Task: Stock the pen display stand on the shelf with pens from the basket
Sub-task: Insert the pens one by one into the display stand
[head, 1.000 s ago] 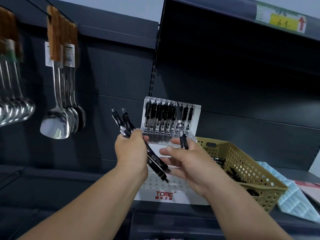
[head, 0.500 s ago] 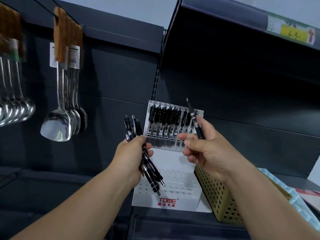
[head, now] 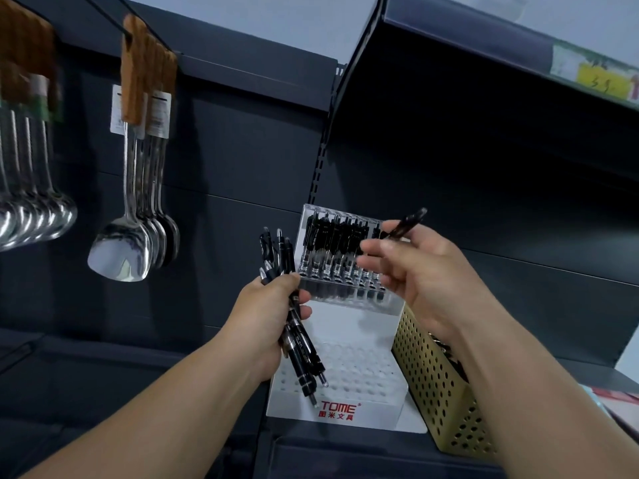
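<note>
Scene dimly lit; dark shelving panels (head: 484, 167) rendered near-black at right centre. Palest tones found along upper frame. Bright glare noted on hanging spatula (head: 119, 252) at left. Soft shadow cast on white display stand (head: 359, 326). Motion blur seen on right hand (head: 428, 274) and its pen (head: 409, 223). Straight lines bowed toward corners by wide-angle distortion. Price label (head: 596, 77) at upper right smeared.

The white pen display stand (head: 349, 407), stepped and marked with red "TOME" lettering, sits upright on the dark shelf (head: 328, 451). Its clear top tier holds a row of black pens (head: 337, 242) standing clip-end up; the holed lower tiers are bare. At its 3 o'clock, just beside it, stands the tan perforated basket (head: 437, 388). At the stand's 9 o'clock the left hand (head: 264, 321) grips a bundle of black pens (head: 299, 344), tips toward 5 o'clock. The right hand (head: 427, 283) pinches a single black pen (head: 406, 225) aimed toward 2 o'clock.
</note>
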The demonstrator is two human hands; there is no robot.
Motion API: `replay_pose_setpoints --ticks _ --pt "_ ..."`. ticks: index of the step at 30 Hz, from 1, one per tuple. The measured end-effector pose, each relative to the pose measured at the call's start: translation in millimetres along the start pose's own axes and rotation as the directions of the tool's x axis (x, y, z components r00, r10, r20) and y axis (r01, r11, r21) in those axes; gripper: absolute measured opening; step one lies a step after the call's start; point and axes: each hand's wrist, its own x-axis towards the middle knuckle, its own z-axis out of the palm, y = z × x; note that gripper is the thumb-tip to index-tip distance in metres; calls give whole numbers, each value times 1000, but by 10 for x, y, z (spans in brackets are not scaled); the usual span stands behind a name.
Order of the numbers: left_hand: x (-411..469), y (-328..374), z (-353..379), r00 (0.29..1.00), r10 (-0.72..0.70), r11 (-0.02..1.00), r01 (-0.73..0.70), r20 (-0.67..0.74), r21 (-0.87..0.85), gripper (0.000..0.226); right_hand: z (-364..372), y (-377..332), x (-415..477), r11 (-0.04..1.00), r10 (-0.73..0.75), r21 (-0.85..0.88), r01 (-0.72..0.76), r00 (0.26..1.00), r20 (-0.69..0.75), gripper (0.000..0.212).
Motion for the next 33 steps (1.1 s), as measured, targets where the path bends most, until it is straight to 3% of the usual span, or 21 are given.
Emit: replay_pose_setpoints --ticks 2,6,10,22,27,33 --pt "11 -3 -9 1000 4 1000 -5 9 11 13 59 -12 108 987 -76 -150 59 991 -111 17" --pt "21 2 4 999 26 998 -28 33 59 12 118 40 365 903 -228 -401 156 964 -138 37" --pt "43 17 29 997 50 994 -56 58 92 12 190 76 598 847 -297 -493 199 946 -130 39" --pt "190 -13 38 994 99 995 -99 44 4 8 236 427 958 728 -207 -676 108 976 -67 42" --pt "225 -39 17 994 103 995 -103 27 7 9 244 547 927 650 -148 -757 63 988 -44 40" --pt "222 -72 27 996 88 996 -88 29 7 11 254 598 848 508 -189 -860 50 980 -55 47"
